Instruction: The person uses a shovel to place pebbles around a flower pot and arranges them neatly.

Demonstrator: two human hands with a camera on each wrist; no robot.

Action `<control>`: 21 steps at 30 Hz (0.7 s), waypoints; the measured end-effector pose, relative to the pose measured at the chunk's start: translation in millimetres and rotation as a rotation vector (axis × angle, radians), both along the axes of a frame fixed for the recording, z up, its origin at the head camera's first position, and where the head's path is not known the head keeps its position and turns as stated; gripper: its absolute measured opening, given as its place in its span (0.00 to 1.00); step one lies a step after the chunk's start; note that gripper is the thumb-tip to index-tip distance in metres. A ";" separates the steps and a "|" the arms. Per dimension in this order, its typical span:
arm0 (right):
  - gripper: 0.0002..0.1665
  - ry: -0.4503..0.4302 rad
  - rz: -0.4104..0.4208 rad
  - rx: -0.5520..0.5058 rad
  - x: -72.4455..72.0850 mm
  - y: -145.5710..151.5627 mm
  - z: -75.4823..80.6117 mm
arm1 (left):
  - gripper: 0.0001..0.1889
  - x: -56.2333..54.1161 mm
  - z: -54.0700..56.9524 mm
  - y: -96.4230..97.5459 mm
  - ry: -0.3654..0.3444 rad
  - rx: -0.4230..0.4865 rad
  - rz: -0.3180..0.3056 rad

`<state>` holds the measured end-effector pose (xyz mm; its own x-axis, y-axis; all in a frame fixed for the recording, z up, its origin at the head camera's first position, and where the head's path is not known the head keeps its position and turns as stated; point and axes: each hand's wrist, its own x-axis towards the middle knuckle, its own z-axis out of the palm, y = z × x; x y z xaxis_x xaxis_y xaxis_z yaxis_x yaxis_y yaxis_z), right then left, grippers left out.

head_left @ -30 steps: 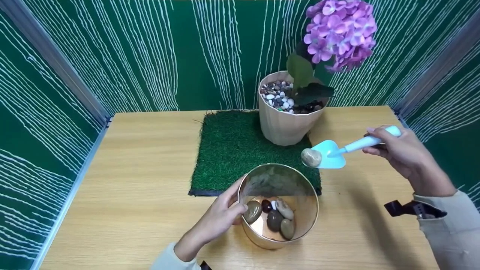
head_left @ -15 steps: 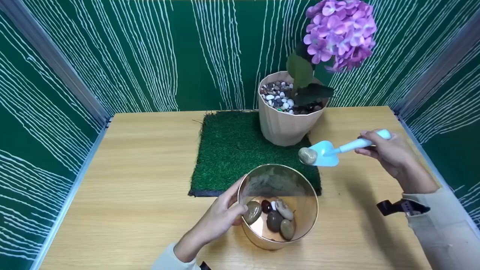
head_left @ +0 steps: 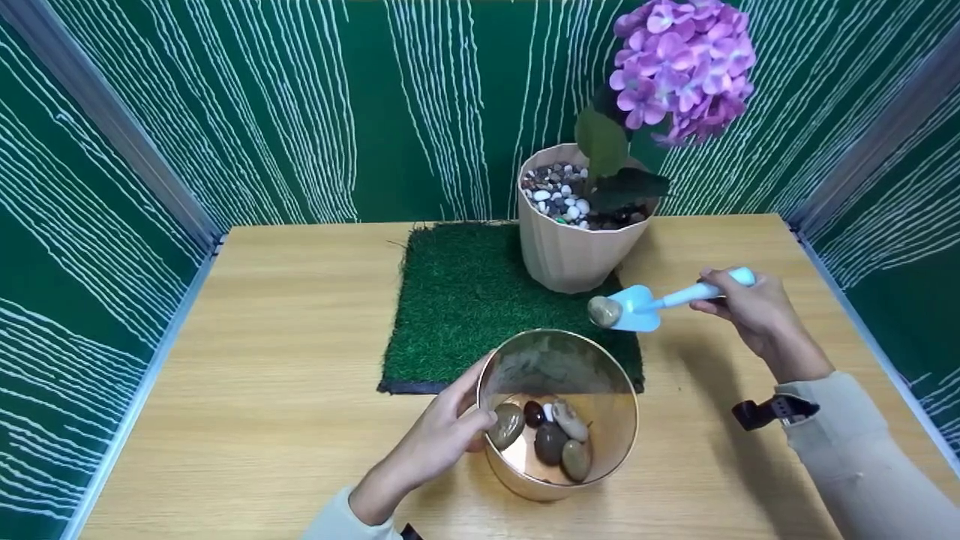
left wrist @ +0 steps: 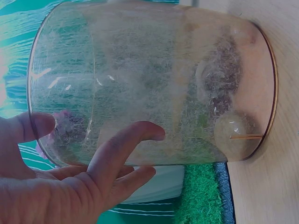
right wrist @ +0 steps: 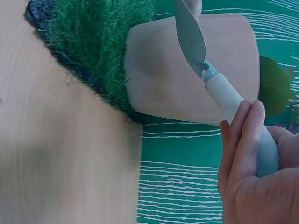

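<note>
My right hand [head_left: 754, 311] grips the handle of a light blue toy trowel [head_left: 639, 306], held in the air to the right of the turf mat's front part. A single grey-brown stone [head_left: 604, 311] lies at the tip of its blade. With the left hand [head_left: 442, 439] I hold a clear amber container [head_left: 559, 341] on the table, thumb over the rim and fingers against the outside wall. Several stones lie inside it, among them a dark one [head_left: 550, 442] and an olive-brown one [head_left: 507, 425]. In the right wrist view the trowel [right wrist: 224, 93] is seen edge-on, its stone mostly hidden.
Behind, a cream pot [head_left: 574, 259] with small pebbles and a purple flower [head_left: 682, 67] stands on a green turf mat [head_left: 457, 300]. The wooden table [head_left: 285, 337] is enclosed by green walls with white lines [head_left: 420, 97].
My right hand has moved left with the trowel and its stone, toward the amber container. The left hand and container have stayed in place.
</note>
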<state>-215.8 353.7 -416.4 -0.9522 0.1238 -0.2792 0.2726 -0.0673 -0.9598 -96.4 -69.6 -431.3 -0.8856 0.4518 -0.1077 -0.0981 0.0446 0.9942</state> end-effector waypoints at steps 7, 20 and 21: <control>0.13 0.007 -0.033 0.001 -5.6 -3.1 -13.6 | 0.41 0.1 -0.3 -0.5 0.011 -0.005 -0.002; 0.20 -0.024 -0.084 0.014 -13.7 -8.8 -27.0 | 0.42 0.0 -0.5 -0.6 0.048 -0.036 -0.002; 0.20 -0.023 -0.088 0.020 -14.3 -9.4 -27.7 | 0.42 -0.1 -0.7 -0.6 0.049 -0.039 -0.002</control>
